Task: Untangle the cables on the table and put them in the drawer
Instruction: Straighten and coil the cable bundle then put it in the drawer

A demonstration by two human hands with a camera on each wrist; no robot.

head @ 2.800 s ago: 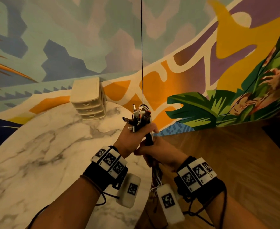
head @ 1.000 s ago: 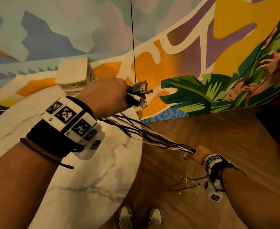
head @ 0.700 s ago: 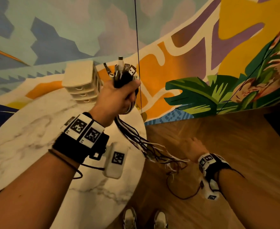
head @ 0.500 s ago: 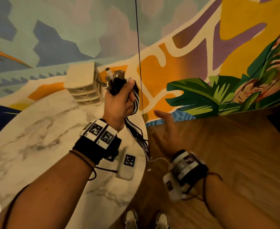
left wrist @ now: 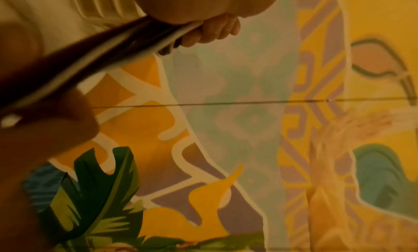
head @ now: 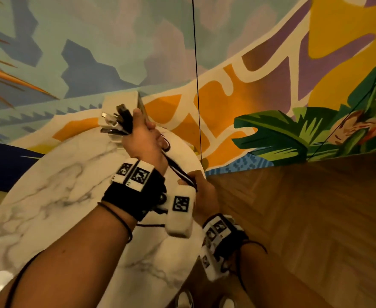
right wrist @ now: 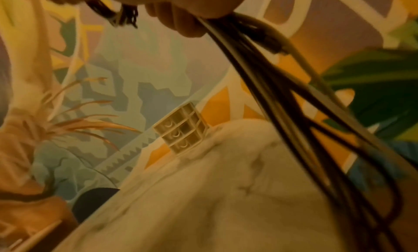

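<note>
Left hand (head: 143, 138) clenches cables (head: 118, 121) at plug ends; right hand (head: 201, 190) grips strands below, likely to straighten them above worktop (head: 56, 190).

my right hand (head: 204, 194), open in the air half a second ago, has come in and closed on the cables (head: 178, 168) just below my left hand (head: 143, 141), which has tipped the plugs leftward.

painted mural wall (head: 271, 63), wooden floor (head: 315, 218)
</note>
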